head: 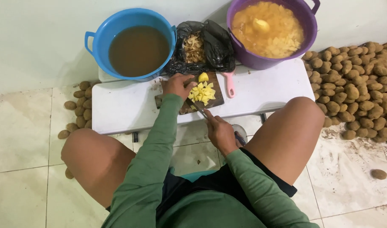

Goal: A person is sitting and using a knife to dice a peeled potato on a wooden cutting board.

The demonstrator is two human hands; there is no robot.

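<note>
Dicing peeled potato on a wooden board.
Right hand (221, 134) clamped on knife (198, 108); left hand (176, 85) cupped against cubes (202, 93), fingers curled; advisable: fingertips tucked clear of blade.

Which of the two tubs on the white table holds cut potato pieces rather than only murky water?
The purple tub, on the right beside the black bag. Yellow potato pieces fill it, while the blue tub on the left holds only brown water.

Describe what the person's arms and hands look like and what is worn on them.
Both arms are covered by long green sleeves of soft, slightly creased cloth that end at the wrists. The left hand and right hand are bare: no gloves. No rings, watch or bands can be made out at this size.
</note>
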